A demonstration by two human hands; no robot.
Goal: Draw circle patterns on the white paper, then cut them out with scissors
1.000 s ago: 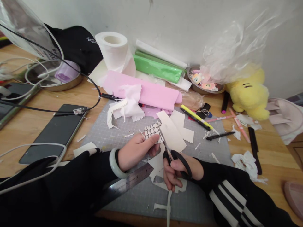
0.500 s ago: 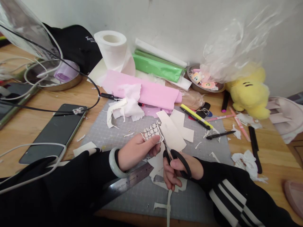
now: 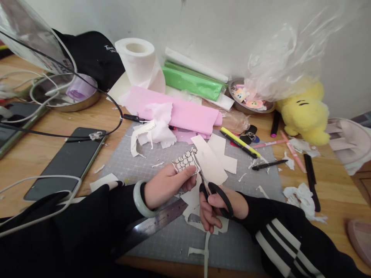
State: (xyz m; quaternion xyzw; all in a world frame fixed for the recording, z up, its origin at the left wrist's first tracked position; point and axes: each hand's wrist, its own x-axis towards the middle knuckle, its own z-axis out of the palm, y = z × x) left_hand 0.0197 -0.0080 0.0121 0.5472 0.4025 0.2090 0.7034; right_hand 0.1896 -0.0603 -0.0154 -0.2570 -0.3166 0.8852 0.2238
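Note:
Between the thumb and fingers of my left hand is a small piece of white paper drawn with black scale-like curves. My right hand has its fingers in the handles of black-handled scissors. The scissor blades point up and left, right at the paper's right edge; whether they touch it I cannot tell. Beneath both hands lies a grey gridded cutting mat with white paper strips and offcuts. A metal ruler runs below my left wrist.
Pink folded paper, a white roll and a green packet stand behind the mat. Pens and a yellow marker lie right, near a yellow plush toy. A dark phone and cables are left. A metal bowl holds small pieces.
Hardly anything differs. Both hands, the paper and the scissors keep nearly the same place; the view has shifted very slightly.

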